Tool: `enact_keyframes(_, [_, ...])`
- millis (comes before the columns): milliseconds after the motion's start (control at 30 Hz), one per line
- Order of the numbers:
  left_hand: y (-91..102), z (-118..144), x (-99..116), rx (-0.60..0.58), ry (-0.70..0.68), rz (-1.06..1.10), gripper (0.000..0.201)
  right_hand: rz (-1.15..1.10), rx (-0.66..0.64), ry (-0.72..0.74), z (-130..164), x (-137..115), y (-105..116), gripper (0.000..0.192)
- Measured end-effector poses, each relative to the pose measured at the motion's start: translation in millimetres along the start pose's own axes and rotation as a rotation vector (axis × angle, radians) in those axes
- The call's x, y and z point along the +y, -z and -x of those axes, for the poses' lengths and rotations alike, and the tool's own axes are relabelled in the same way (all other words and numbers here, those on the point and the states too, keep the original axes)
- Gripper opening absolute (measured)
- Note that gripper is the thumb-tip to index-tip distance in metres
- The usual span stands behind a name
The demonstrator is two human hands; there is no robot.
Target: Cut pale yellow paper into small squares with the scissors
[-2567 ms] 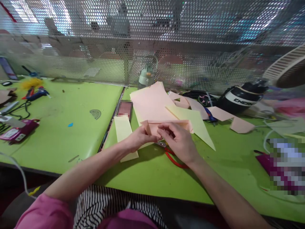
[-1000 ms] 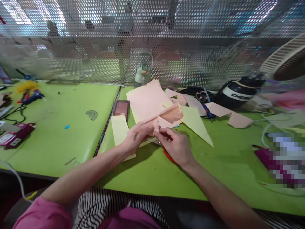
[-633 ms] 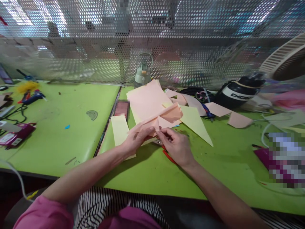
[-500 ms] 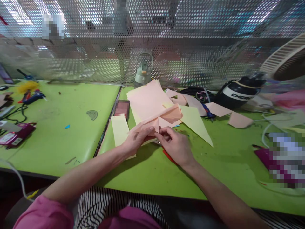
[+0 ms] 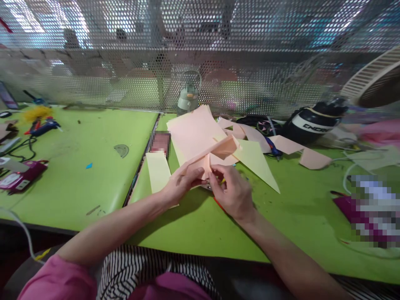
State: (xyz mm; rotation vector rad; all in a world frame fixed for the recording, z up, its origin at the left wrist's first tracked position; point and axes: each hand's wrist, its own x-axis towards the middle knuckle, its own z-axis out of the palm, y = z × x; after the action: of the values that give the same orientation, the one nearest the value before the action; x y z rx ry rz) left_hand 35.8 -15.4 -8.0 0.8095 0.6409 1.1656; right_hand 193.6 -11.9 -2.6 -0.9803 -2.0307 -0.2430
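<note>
The folded pink paper (image 5: 215, 154) sits just above both hands, stretching toward 2 o'clock. The left hand (image 5: 178, 186) pinches its near corner. The right hand (image 5: 233, 192) pinches there too, I think. Green table (image 5: 200, 225) lies under it all.

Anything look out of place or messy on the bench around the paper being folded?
Nothing damaged or spilled. The left hand and right hand pinch a folded pink paper. Loose pink offcuts and a yellow triangle lie scattered behind it, and something red pokes out under the right hand.
</note>
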Motion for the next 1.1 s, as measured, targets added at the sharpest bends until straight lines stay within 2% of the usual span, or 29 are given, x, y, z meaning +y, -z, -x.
enact_keyframes(167, [-1.8,-2.1,-3.2,0.030,-0.009,-0.037,0.029,-0.044,-0.018,-0.026,0.2,-2.6,-1.2,0.011])
enact_keyframes(333, [-6.5,0.1,3.7,-0.019,-0.046,-0.064,0.028,-0.091,0.002,0.016,-0.3,-3.7,-2.8,0.021])
enact_keyframes(467, [-15.3,1.5,10.7,-0.005,-0.057,-0.093,0.023,-0.111,-0.015,-0.006,-3.3,-5.9,-2.0,0.015])
enact_keyframes(567, [-19.4,1.5,12.7,0.033,-0.093,-0.123,0.028,-0.082,-0.019,-0.021,-3.9,-6.2,-1.0,0.010])
enact_keyframes(733, [-19.2,2.2,15.5,0.007,-0.109,-0.184,0.037,0.096,-0.002,0.134,-0.2,-3.3,0.1,0.013])
enact_keyframes(833, [-15.1,2.9,15.7,0.020,-0.122,-0.206,0.033,0.164,-0.031,0.182,2.1,-2.2,0.8,0.016])
enact_keyframes(1000, [-6.8,2.3,4.9,-0.034,-0.027,-0.139,0.026,0.033,-0.033,-0.019,0.3,0.5,0.5,0.007])
enact_keyframes(1100, [-6.4,0.2,-2.7,0.006,-0.030,-0.080,0.033,-0.060,-0.039,-0.142,-2.3,3.2,-0.5,0.005])
